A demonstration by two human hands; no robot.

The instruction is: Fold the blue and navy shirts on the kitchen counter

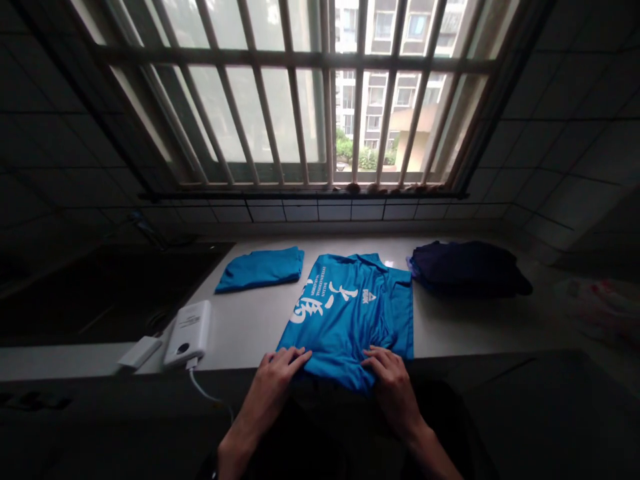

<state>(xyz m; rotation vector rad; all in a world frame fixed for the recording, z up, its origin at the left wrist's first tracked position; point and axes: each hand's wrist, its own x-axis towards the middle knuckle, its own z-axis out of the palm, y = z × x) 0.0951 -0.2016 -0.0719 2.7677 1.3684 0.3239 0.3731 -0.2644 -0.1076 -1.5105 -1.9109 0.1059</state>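
Note:
A bright blue polo-style shirt (345,313) lies flat on the white counter (250,327), with white lettering and a logo on its front. Its near part is bunched or folded under my hands. My left hand (283,373) rests flat on the shirt's near left area, fingers spread slightly and not clearly gripping. My right hand (393,387) lies the same way on the near right area. Fabric beneath both palms is hidden.
A folded blue garment (260,269) lies left of the shirt, and a dark navy clothing pile (467,269) lies to its right. A white power bank (187,333) with a cable and a white charger (140,352) sit at left. A barred window (285,100) stands behind.

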